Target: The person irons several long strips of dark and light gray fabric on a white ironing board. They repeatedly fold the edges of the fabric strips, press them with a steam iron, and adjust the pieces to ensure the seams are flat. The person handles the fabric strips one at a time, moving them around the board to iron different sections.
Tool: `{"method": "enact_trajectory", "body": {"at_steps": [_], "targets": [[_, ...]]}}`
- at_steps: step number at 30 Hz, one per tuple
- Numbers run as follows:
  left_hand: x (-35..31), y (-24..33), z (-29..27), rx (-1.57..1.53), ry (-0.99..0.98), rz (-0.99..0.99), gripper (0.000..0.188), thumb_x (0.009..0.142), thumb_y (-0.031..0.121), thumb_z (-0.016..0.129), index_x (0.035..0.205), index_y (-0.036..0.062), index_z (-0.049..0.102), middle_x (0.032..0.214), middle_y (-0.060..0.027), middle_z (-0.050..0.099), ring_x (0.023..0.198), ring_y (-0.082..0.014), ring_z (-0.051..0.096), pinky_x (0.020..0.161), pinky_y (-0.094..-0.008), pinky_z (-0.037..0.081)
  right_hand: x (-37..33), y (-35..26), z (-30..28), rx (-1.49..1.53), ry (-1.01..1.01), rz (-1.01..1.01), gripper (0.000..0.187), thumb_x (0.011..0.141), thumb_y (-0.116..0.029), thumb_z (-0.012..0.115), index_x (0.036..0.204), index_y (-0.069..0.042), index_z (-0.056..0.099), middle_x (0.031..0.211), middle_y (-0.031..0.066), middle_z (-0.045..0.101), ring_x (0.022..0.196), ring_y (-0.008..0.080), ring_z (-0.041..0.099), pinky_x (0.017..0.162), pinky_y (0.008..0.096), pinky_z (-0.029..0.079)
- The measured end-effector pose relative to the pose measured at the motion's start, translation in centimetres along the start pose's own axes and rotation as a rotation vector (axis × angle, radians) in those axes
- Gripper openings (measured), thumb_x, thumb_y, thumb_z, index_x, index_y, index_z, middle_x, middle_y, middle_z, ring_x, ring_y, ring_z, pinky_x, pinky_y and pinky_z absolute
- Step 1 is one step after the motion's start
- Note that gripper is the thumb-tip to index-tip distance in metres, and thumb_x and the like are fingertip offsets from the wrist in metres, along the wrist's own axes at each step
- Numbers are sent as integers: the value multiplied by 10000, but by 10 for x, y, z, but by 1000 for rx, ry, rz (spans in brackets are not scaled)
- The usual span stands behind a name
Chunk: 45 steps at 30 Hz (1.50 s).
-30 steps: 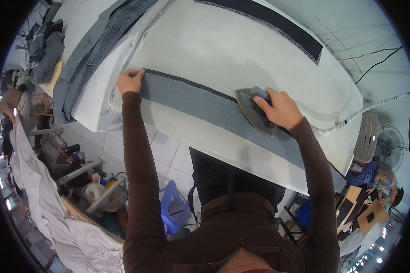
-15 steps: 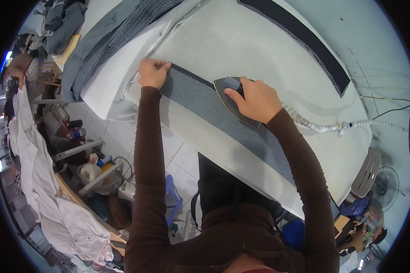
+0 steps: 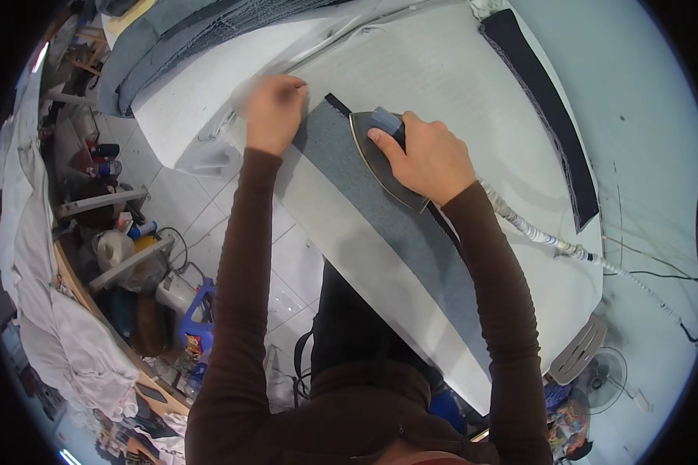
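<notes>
My right hand [image 3: 434,159] grips a steam iron [image 3: 374,151] by its dark handle. The iron rests on a long grey denim strip [image 3: 407,236], at the strip's dark folded edge. A wrapped hose [image 3: 527,225] trails from behind that hand to the right. My left hand [image 3: 274,116] is close to the strip's far left end, its fingertips apart from the dark corner. The fingers look curled, but motion blurs them. Both lie over a pale padded ironing table [image 3: 442,70]. My right forearm hides part of the strip.
A second dark strip [image 3: 549,116] lies along the table's far right side. Layered grey denim [image 3: 202,54] is piled at the far left. Bottles, bags and metal bars [image 3: 132,263] crowd below left, near a blue plastic stool [image 3: 198,310]. A fan [image 3: 601,380] stands at lower right.
My left hand has come off the strip's corner, leaving that end uncovered. The iron stays on the folded edge, now nearer the strip's far end. The whole view has turned and shifted.
</notes>
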<state>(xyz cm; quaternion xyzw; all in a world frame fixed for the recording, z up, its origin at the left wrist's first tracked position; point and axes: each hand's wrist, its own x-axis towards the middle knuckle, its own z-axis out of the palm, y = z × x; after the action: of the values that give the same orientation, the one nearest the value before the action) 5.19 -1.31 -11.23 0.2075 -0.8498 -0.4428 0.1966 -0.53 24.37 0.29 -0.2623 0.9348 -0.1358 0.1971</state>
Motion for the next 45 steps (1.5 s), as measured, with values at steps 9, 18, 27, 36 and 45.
{"method": "enact_trajectory", "body": {"at_steps": [9, 18, 27, 36, 45], "targets": [[-105, 27, -20, -283, 620, -176, 185, 1051, 124, 714, 1179, -8, 732, 1069, -71, 720, 950, -140, 652, 875, -304, 540, 65, -37, 6, 77, 39, -51, 637, 1024, -604, 622, 1017, 16, 771, 948, 273, 781, 903, 457, 775, 833, 519, 620], [-142, 54, -50, -187, 672, -195, 236, 1074, 147, 670, 1252, -8, 688, 1104, -81, 684, 995, -137, 643, 871, -305, 533, -26, 19, 6, 73, 8, 36, 644, 1040, -629, 589, 1085, -7, 747, 995, 241, 786, 947, 434, 772, 847, 528, 610], [-176, 114, -25, -100, 610, -1, 277, 1065, 120, 653, 1293, -36, 677, 1176, -136, 689, 1073, -225, 645, 961, -367, 522, -223, 137, 3, 77, 25, 184, 600, 1040, -617, 612, 1099, -30, 719, 905, 216, 766, 865, 434, 752, 765, 534, 592], [-234, 96, -80, 40, 656, 47, 244, 1068, 75, 656, 1271, -54, 695, 1252, -158, 727, 1127, -251, 688, 1028, -381, 531, -469, 286, 20, 77, 87, 428, 569, 1017, -634, 635, 1128, -82, 715, 891, 199, 769, 868, 447, 746, 760, 551, 581], [-231, 110, 5, -46, -104, -138, 377, 1085, 246, 662, 1349, -22, 693, 1312, -147, 734, 1195, -239, 673, 1015, -377, 527, -543, 475, 10, 24, 530, 824, 711, 999, -719, 592, 1125, -30, 710, 997, 264, 776, 996, 474, 737, 889, 534, 563]]}}
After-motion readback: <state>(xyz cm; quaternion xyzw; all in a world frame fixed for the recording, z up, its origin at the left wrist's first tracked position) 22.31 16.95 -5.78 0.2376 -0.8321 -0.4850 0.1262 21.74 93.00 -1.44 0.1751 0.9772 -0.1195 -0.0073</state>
